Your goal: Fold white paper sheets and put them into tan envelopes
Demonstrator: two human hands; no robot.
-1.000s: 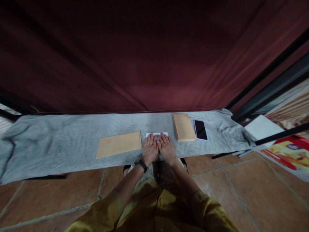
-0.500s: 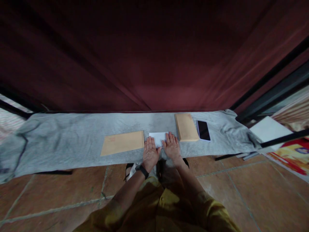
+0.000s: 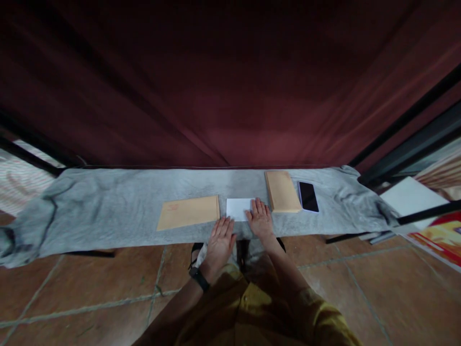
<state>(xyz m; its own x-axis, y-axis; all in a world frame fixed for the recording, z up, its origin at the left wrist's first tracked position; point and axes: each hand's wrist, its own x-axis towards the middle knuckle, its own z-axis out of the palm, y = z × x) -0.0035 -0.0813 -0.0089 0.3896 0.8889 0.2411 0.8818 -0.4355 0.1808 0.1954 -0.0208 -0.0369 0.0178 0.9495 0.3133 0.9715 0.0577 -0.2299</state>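
Observation:
A folded white sheet of paper [image 3: 238, 209] lies flat on the grey cloth in front of me. My right hand [image 3: 260, 219] rests with flat, spread fingers on the paper's right end. Near the paper's lower left corner is my left hand [image 3: 222, 236], fingers stretched out, by the front edge of the cloth. To the left lies a single brown envelope [image 3: 189, 212] with small red print at its left end. On the right a stack of brown envelopes [image 3: 283, 192] sits beyond my right hand.
A smartphone [image 3: 308, 196] with a dark screen lies right of the stack. The grey cloth [image 3: 108, 206] covers a long narrow table against a dark red curtain [image 3: 230, 96]. A white board [image 3: 412, 199] and a colourful printed sheet [image 3: 439, 235] are at the far right.
My left hand has slid off the white paper, back toward me and slightly left. My right hand stays on the paper's right end. The whole view has shifted slightly.

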